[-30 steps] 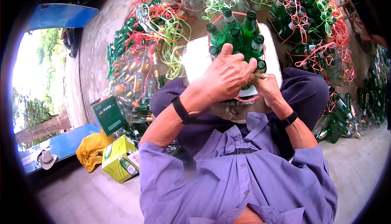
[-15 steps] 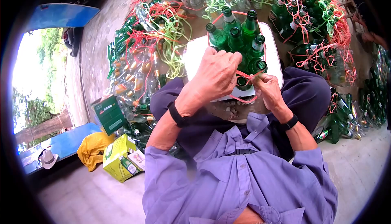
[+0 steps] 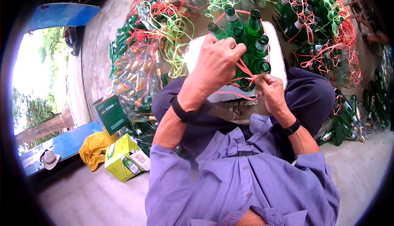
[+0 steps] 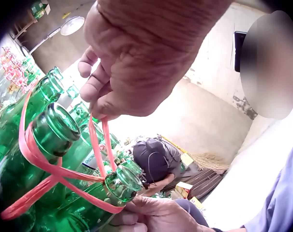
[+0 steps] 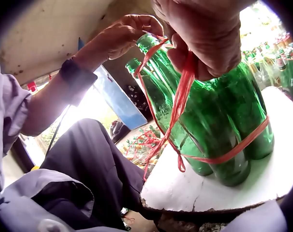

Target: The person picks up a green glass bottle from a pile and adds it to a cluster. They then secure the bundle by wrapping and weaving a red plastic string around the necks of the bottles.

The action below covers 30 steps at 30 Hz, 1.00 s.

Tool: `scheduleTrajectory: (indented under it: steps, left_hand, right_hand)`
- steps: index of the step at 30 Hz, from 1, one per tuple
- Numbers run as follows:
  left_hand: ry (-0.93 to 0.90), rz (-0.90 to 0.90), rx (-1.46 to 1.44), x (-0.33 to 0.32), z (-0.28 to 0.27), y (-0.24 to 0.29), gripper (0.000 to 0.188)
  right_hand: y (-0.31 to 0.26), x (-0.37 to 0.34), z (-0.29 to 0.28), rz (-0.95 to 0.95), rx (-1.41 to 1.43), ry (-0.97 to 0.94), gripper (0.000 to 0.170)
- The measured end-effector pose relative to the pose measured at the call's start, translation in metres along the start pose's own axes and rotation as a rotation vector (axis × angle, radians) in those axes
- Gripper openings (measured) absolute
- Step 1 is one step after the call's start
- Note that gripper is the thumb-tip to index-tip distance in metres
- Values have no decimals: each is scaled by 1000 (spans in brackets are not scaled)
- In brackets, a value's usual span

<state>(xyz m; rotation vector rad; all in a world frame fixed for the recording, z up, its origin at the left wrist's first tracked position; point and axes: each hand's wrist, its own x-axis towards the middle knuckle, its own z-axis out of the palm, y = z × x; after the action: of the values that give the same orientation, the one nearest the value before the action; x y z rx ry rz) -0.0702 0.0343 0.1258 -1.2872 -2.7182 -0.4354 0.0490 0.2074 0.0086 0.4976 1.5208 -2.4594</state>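
Observation:
Several green glass bottles [image 3: 253, 28] stand upright in a tight bunch on a white board [image 3: 277, 45]. Red plastic strap [image 5: 224, 155] runs round their bodies and, as the left wrist view shows, crosses between the necks. My left hand [image 3: 217, 63], fingers curled, grips strands of this strap [image 4: 106, 145] and pulls them taut above a bottle neck [image 4: 121, 183]. Low beside the same neck, my right hand [image 3: 271, 92] pinches the strap between thumb and fingers. Loose strap ends hang below it in the right wrist view.
Strapped bundles of clear and green bottles [image 3: 295, 16] surround the board. Tangled red and green strap [image 3: 174, 53] lies over those at left. A yellow-green carton [image 3: 123, 160], a green box [image 3: 111, 115] and a yellow cloth [image 3: 94, 148] sit at left. Another person [image 4: 153, 159] is bent over behind.
My left hand has drawn back left, away from my right hand, stretching strap strands between them. The right hand stays by the near bottle neck, pinching the strap.

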Motion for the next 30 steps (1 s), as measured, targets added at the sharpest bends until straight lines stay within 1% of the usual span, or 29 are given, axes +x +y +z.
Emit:
scheduleTrajectory:
  steps: [3, 4, 6, 8, 9, 10, 12, 16, 18, 19, 21, 22, 24, 25, 26, 28, 30]
  left_hand:
    - [34, 0, -11, 1, 9, -8, 15]
    - [16, -31, -55, 3, 11, -11, 14]
    - [-3, -65, -100, 7, 17, -16, 13]
    - [-3, -130, -212, 12, 21, -20, 11]
    - [-55, -164, -193, 14, 23, -22, 12]
    - [-54, -164, -191, 15, 24, -22, 12]
    - [-136, -242, -181, 17, 27, -21, 17]
    - [-139, -218, -153, 12, 26, -21, 19]
    - [-144, -150, -184, 8, 26, -22, 23]
    - [-142, -145, -184, 4, 27, -21, 23]
    - [-26, -77, -202, -7, 25, -13, 41]
    - [-22, -74, -199, -11, 20, -4, 41]
    - [91, -44, -187, -24, 11, 20, 62]
    - [34, -49, -244, -32, 12, 28, 72]
    - [-6, -47, -207, -37, 13, 36, 75]
    - [0, -65, -117, -42, 25, 47, 80]
    - [34, -80, -80, -42, 41, 47, 78]
  right_hand:
    - [1, 0, 2, -5, 25, 4, 22]
    - [0, 0, 2, -5, 26, 3, 22]
    - [-2, -1, 1, 41, -72, 57, 22]
    - [-5, -2, 9, 13, -83, 77, 21]
    - [-7, -3, 11, -18, -94, 98, 20]
    - [-4, -2, 11, -19, -93, 97, 20]
    - [-1, -1, 10, -39, -135, 129, 19]
    - [-8, -7, 11, 1, -235, 131, 23]
    - [-9, -9, 9, 22, -335, 148, 31]
    - [-7, -9, 6, 18, -335, 151, 31]
    - [-1, -10, 1, 14, -384, 134, 36]
    - [-2, -9, 0, 9, -385, 134, 36]
    - [-2, -10, 1, -33, -398, 122, 35]
    - [-3, -11, 2, -35, -399, 119, 35]
    - [-4, -11, 2, -37, -399, 115, 37]
    - [-8, -13, 4, -42, -401, 106, 38]
    - [-11, -15, 6, -55, -404, 141, 42]
